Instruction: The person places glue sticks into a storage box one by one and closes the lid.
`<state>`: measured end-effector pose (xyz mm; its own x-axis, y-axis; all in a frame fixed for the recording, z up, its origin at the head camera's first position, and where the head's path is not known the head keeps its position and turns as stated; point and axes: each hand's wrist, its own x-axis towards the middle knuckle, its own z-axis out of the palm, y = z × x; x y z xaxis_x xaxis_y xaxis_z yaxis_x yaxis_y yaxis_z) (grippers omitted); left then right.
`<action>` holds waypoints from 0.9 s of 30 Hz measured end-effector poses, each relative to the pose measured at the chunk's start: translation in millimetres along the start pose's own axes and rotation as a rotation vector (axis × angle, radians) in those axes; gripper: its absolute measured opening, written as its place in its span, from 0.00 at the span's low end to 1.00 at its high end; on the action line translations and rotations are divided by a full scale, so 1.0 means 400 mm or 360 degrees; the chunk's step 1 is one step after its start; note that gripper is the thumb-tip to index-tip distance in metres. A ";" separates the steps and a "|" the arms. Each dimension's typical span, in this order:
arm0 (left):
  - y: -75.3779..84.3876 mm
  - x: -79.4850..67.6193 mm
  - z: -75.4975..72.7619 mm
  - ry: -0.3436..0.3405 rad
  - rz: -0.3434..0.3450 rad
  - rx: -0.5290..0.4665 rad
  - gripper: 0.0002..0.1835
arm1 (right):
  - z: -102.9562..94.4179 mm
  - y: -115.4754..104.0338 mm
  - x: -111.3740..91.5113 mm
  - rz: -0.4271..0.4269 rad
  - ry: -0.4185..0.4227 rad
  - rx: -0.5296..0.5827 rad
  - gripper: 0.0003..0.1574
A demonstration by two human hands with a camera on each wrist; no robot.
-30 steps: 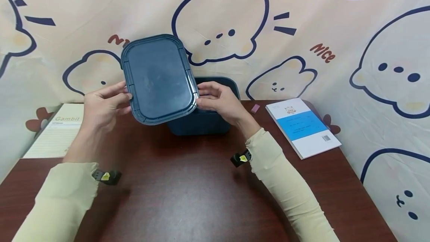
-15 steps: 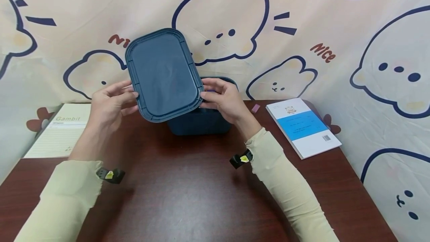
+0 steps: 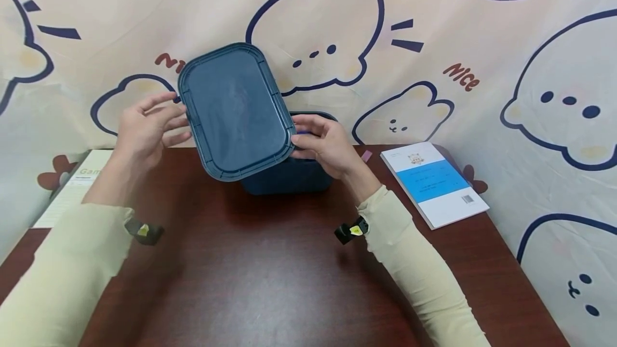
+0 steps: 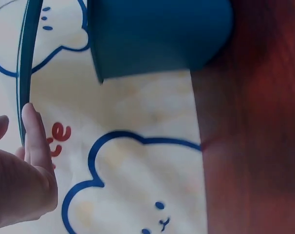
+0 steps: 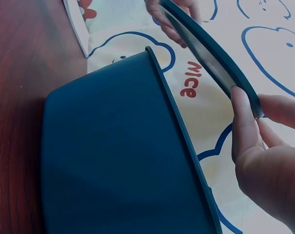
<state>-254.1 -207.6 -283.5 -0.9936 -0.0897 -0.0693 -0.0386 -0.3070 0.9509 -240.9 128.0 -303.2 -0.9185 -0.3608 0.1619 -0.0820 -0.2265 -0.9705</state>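
A dark blue rectangular lid (image 3: pixel 236 111) is held up in the air, tilted, its flat face toward me. My right hand (image 3: pixel 328 146) pinches the lid's lower right edge; the right wrist view shows thumb and fingers on either side of its rim (image 5: pixel 225 63). At the lid's left side, my left hand (image 3: pixel 147 127) has its fingers spread loosely, fingertips right at the edge. Behind and below the lid stands a dark blue storage box (image 3: pixel 289 178) with its top uncovered. The lid hides much of the box's opening. In the left wrist view the box (image 4: pixel 157 39) appears at the top.
A lined notepad (image 3: pixel 72 191) lies at the left of the brown table (image 3: pixel 270 283). To the right rest a white and blue book (image 3: pixel 434 183) and a small pink block (image 3: pixel 367 156). A cartoon-printed cloth (image 3: pixel 328 15) hangs behind the table.
The lid first shifts slightly right and up, with both hands on it. My left hand then loosens its pinch and moves left and up, while the right keeps its hold.
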 end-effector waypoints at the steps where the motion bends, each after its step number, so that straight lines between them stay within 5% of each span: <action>1: 0.010 0.009 0.001 0.0013 0.0001 0.0019 0.31 | -0.001 0.000 -0.002 0.0006 -0.0001 -0.0001 0.24; 7: 0.060 0.060 -0.001 0.0074 -0.0026 0.0221 0.32 | -0.006 0.004 -0.009 0.0047 -0.0024 0.0008 0.23; 17: 0.078 0.096 0.004 -0.0017 0.0002 0.0648 0.26 | -0.024 -0.003 -0.025 0.0088 -0.0062 -0.0069 0.26; 27: 0.084 0.096 0.027 0.0021 0.0029 0.0565 0.25 | -0.045 -0.026 -0.030 0.0059 0.0021 -0.0052 0.21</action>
<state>-294.5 -211.2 -251.1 -0.9931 -0.1051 -0.0530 -0.0578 0.0429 0.9974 -235.8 150.9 -298.2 -0.9261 -0.3563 0.1237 -0.0605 -0.1834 -0.9812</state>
